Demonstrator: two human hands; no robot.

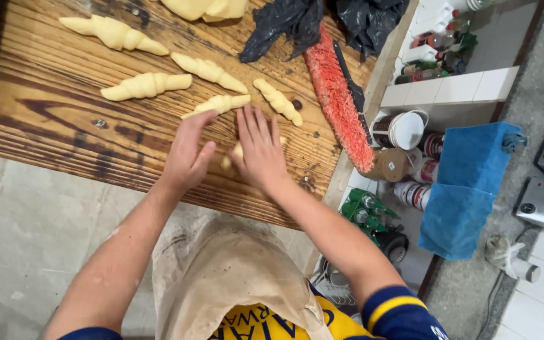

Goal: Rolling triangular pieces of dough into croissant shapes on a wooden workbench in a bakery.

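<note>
My left hand and my right hand lie flat, fingers spread, on a piece of pale dough that shows only between them on the wooden table. Just beyond my fingertips lie several rolled, crescent-shaped dough pieces: one right at my left fingers, another by my right fingers, and more further left. A larger lump of dough sits at the far edge.
A red-bristled brush lies along the table's right edge. Black plastic bags are bunched at the back. Right of the table stand cans and jars, green bottles and a blue cloth. My apron hangs below.
</note>
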